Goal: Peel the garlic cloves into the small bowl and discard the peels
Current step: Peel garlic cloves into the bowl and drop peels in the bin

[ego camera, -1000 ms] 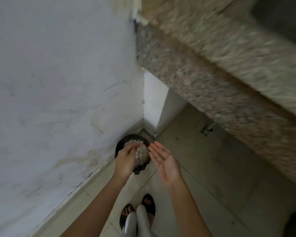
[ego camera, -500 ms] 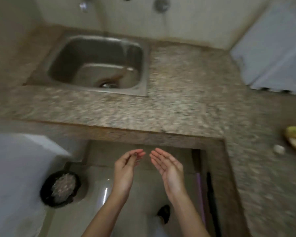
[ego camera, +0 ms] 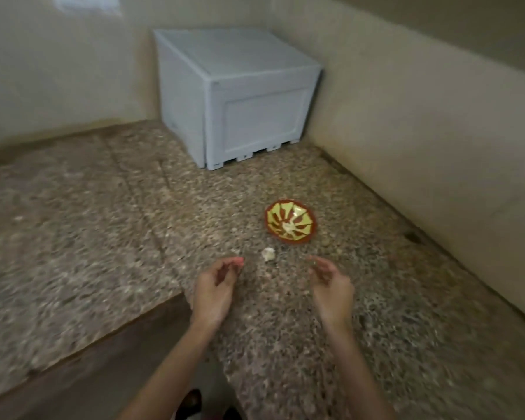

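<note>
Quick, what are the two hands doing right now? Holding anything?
Left hand: open, fingers loosely curled, holding nothing.
Right hand: open, fingers loosely curled, holding nothing.

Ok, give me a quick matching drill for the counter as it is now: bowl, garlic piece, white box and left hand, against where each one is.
Things:
1. small bowl
2. garlic piece
3. white box
4. left hand

Places or states:
A. in the far corner, at the back of the counter
B. over the near part of the counter, holding nothing
C. right of centre, patterned red and yellow
D. lying loose, just nearer than the bowl

Pairs: 1-C, 2-D, 3-A, 4-B
</note>
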